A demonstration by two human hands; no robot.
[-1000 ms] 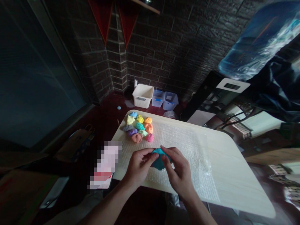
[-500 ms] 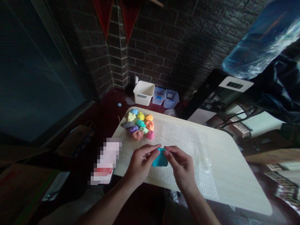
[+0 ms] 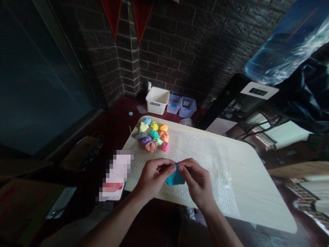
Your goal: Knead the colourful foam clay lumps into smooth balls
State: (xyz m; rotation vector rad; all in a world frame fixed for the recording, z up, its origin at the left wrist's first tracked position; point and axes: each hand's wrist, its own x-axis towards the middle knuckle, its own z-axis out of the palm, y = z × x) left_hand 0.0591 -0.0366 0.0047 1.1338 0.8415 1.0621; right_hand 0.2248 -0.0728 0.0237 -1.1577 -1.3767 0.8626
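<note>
A flattened piece of teal modelling clay (image 3: 175, 178) hangs between my two hands above the near part of the table. My left hand (image 3: 155, 175) pinches its upper left edge between thumb and fingers. On the other side my right hand (image 3: 196, 178) pinches the upper right edge, and the fingertips of both hands nearly meet at the top. Beyond them, at the table's far left, sit several lumps of coloured clay, among them a pink lump (image 3: 165, 146), a brown lump (image 3: 150, 146) and a purple lump (image 3: 146, 140).
Bubble wrap (image 3: 200, 151) covers the middle of the pale wooden table (image 3: 257, 178). On the floor behind stand a white basket (image 3: 157, 101) and two clear plastic bins (image 3: 187, 107). A water dispenser (image 3: 231, 103) is at the right, a paper bag (image 3: 82, 151) at the left.
My fingertips have come closer together at the clay's top edge. The teal sheet now hangs slightly lower and looks wider, with a more uneven lower edge.
</note>
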